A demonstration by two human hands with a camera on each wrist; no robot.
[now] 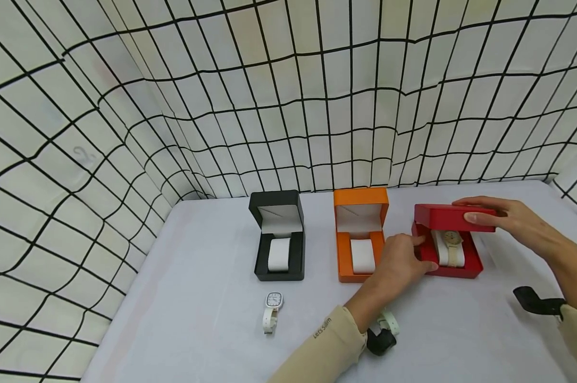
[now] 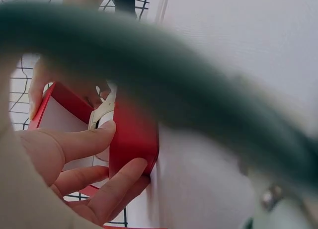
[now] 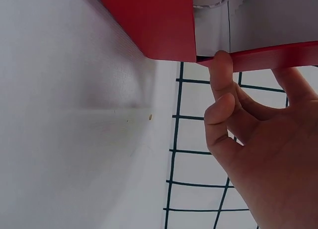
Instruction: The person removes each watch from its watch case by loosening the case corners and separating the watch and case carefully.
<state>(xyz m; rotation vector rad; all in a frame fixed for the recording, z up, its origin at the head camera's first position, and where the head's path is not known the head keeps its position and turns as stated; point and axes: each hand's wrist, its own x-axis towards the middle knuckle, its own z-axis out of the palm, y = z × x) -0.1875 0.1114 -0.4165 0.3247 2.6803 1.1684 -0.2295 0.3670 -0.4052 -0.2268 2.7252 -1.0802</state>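
The red box [image 1: 453, 250] stands on the white worktop [image 1: 202, 298], the landmark here. The right hand [image 1: 503, 218] curls its fingers over the box's half-lowered lid [image 1: 453, 218]. The left hand [image 1: 403, 260] grips the base at its left wall, thumb and fingers on it. Inside, a gold watch [image 1: 451, 242] wraps a white cushion. Just left of the red box stands an open orange box [image 1: 360, 234]; farther left, an open black box [image 1: 278, 236]. A white watch [image 1: 272, 311] lies in front of the black box. The left sleeve [image 1: 324, 346] bears the words "Lets slim".
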